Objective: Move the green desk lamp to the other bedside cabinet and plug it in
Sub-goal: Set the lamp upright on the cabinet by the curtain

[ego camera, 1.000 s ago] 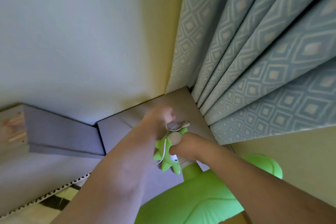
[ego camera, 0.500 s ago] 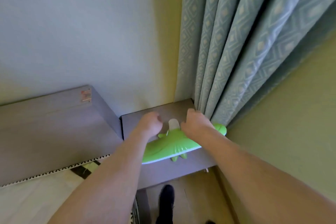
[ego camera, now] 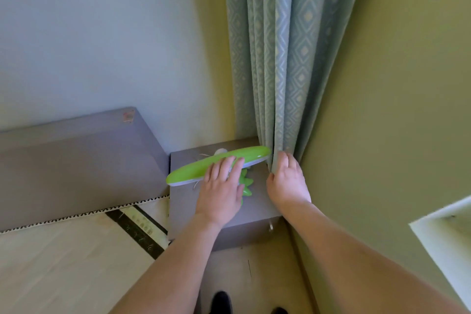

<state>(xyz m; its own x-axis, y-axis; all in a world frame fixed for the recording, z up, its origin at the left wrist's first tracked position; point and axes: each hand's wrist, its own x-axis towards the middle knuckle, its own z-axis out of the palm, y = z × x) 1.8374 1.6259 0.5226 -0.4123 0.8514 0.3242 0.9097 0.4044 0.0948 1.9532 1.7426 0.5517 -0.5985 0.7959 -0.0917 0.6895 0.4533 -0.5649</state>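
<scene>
The green desk lamp stands on the grey bedside cabinet in the corner, its long head lying aslant above its star-shaped green base. My left hand lies over the middle of the lamp head, fingers across the top and thumb beside the base. My right hand is at the cabinet's right side, its fingers hooked around the edge of the blue patterned curtain. A thin white cord shows behind the lamp head. No socket or plug is in sight.
A grey headboard and the bare mattress adjoin the cabinet on the left. The yellow-green wall runs close on the right, with a white furniture corner at the right edge. My shoes stand on the narrow floor strip below.
My view has drawn back and up from the cabinet. The lamp head has swung round to slant the other way. My right hand left the lamp and took the curtain's edge.
</scene>
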